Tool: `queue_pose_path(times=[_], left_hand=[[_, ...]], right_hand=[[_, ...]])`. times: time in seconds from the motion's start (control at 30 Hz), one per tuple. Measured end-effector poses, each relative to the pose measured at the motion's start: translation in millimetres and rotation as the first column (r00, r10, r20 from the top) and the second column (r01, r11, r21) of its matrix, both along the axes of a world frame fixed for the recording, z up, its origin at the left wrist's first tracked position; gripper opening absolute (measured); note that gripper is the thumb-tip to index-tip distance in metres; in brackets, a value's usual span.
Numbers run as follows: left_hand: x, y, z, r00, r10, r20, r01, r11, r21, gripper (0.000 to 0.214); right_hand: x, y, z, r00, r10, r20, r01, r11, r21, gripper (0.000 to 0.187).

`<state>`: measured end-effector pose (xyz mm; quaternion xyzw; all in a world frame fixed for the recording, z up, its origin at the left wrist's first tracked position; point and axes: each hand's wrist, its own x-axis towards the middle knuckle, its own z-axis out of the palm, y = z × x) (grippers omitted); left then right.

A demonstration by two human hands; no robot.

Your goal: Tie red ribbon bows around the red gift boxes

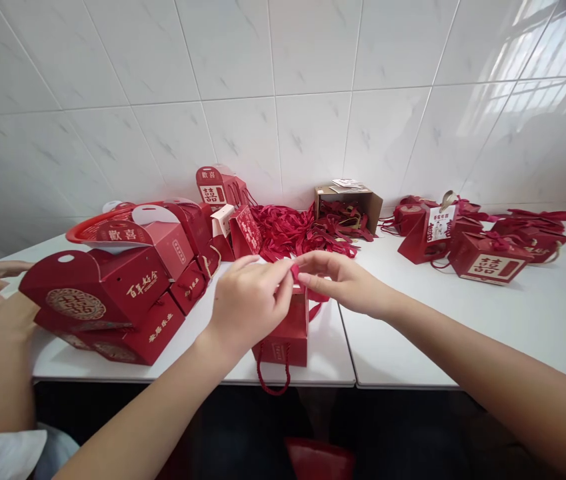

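Note:
Both my hands meet over a small red gift box near the table's front edge. A dark red cord handle hangs from its near side over the edge. My left hand is closed, its fingertips pinching a red ribbon above the box. From the right, my right hand pinches the same ribbon between thumb and fingers. Part of the ribbon trails down along the box's right side. My left hand hides much of the box's top.
Stacked red gift boxes fill the left side, beside another person's hands. A heap of red ribbons lies behind my hands, next to a brown carton holding more ribbon. Ribboned boxes stand at right. A tiled wall closes the back.

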<state>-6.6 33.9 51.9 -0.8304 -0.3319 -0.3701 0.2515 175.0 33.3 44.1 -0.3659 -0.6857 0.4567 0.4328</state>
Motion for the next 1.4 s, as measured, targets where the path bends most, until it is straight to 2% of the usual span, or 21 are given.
queue_pose_path(times=[0.07,0.13,0.23,0.3,0.37,0.43,0.5,0.6,0.67,0.73,0.8,0.9,0.97,1.07,1.13,1.2,1.4], left_hand=[[-4.3,-3.4,9.7,0.995,0.018,0.100,-0.021,1.000,0.021,0.021],[-9.7,-7.0,12.9,0.984,0.036,0.177,-0.035,0.999,-0.006,0.020],[-16.8,-8.8,4.1,0.966,0.105,0.237,-0.073,0.987,-0.140,0.023],[-18.9,-6.1,-7.1,0.941,0.192,0.280,-0.115,0.956,-0.271,0.037],[-18.2,-1.1,-18.3,0.902,0.291,0.317,-0.138,0.893,-0.427,0.050],[-15.1,3.3,-26.7,0.872,0.377,0.312,-0.159,0.821,-0.548,0.053],[-10.6,5.1,-31.4,0.867,0.422,0.264,-0.192,0.773,-0.604,0.052],[-4.4,2.2,-33.8,0.883,0.424,0.202,-0.227,0.761,-0.608,0.058],[-1.5,-1.0,-34.4,0.887,0.425,0.180,-0.245,0.765,-0.596,0.062],[0.0,-3.1,-35.6,0.884,0.429,0.185,-0.246,0.764,-0.596,0.067],[-0.1,-3.7,-37.9,0.879,0.411,0.241,-0.187,0.763,-0.619,0.075],[-4.6,-3.0,-43.5,0.857,0.317,0.406,0.039,0.746,-0.665,0.078],[-10.8,-2.5,-47.7,0.784,0.267,0.561,0.269,0.668,-0.694,0.072],[-22.2,-2.2,-52.8,0.581,0.336,0.741,0.556,0.501,-0.664,0.062],[-28.3,-2.6,-55.2,0.481,0.420,0.770,0.630,0.446,-0.636,0.058],[-31.3,-3.8,-57.1,0.434,0.467,0.771,0.661,0.416,-0.624,0.055],[-26.7,-9.9,-61.1,0.362,0.463,0.809,0.707,0.429,-0.562,0.055]], right_hand=[[-4.0,-1.3,11.5,0.997,0.008,-0.081,-0.012,0.999,-0.040,0.030],[-6.3,-5.2,24.2,0.993,-0.014,-0.118,0.010,0.999,-0.035,0.027],[-6.0,-14.4,37.9,0.974,-0.019,-0.226,0.029,0.999,0.039,0.021],[-6.1,-20.4,38.8,0.931,-0.072,-0.357,0.108,0.991,0.083,0.019],[-9.7,-24.4,31.7,0.855,-0.173,-0.489,0.249,0.964,0.094,0.018],[-18.0,-25.5,18.5,0.752,-0.278,-0.598,0.385,0.921,0.057,0.019],[-30.1,-23.7,3.4,0.654,-0.328,-0.682,0.430,0.902,-0.021,0.020],[-50.0,-16.9,-15.2,0.576,-0.307,-0.757,0.311,0.939,-0.145,0.022],[-61.2,-10.2,-22.8,0.573,-0.276,-0.771,0.216,0.959,-0.183,0.024],[-69.7,-3.1,-27.7,0.603,-0.255,-0.756,0.174,0.967,-0.188,0.025],[-75.5,3.3,-31.6,0.653,-0.257,-0.713,0.148,0.966,-0.212,0.025],[-79.6,9.0,-36.4,0.730,-0.251,-0.635,0.083,0.956,-0.283,0.026],[-79.1,10.1,-38.5,0.756,-0.232,-0.613,0.042,0.951,-0.307,0.026],[-74.1,9.1,-39.0,0.785,-0.197,-0.587,-0.001,0.948,-0.319,0.026],[-69.7,8.2,-38.4,0.818,-0.175,-0.548,-0.013,0.947,-0.321,0.025],[-65.9,7.6,-37.7,0.850,-0.152,-0.505,-0.023,0.946,-0.324,0.023],[-62.4,7.0,-37.7,0.889,-0.125,-0.440,-0.044,0.935,-0.353,0.024]])
